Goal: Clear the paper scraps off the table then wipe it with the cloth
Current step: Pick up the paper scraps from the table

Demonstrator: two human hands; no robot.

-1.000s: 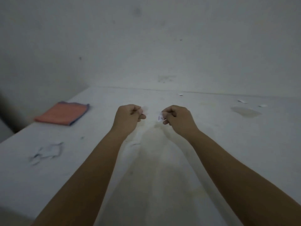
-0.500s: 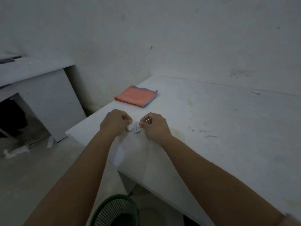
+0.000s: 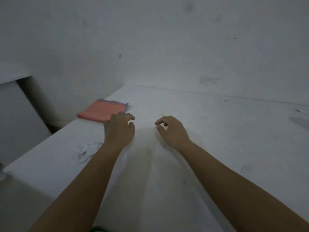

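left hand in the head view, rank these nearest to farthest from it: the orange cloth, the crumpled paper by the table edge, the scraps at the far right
From the left hand:
1. Orange cloth, just beyond it toward the left; whether the hand touches it is unclear.
2. Crumpled paper, nearer the table edge, to its left.
3. Scraps, far right, beyond the right hand.

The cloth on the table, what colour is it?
The cloth is orange-pink with a blue-purple edge, seen in the head view.

One cloth [image 3: 102, 110], one table [image 3: 217, 139], two hands.

a bare, dim room: stained white table [image 3: 217, 148] against a scuffed plain wall [image 3: 150, 39].
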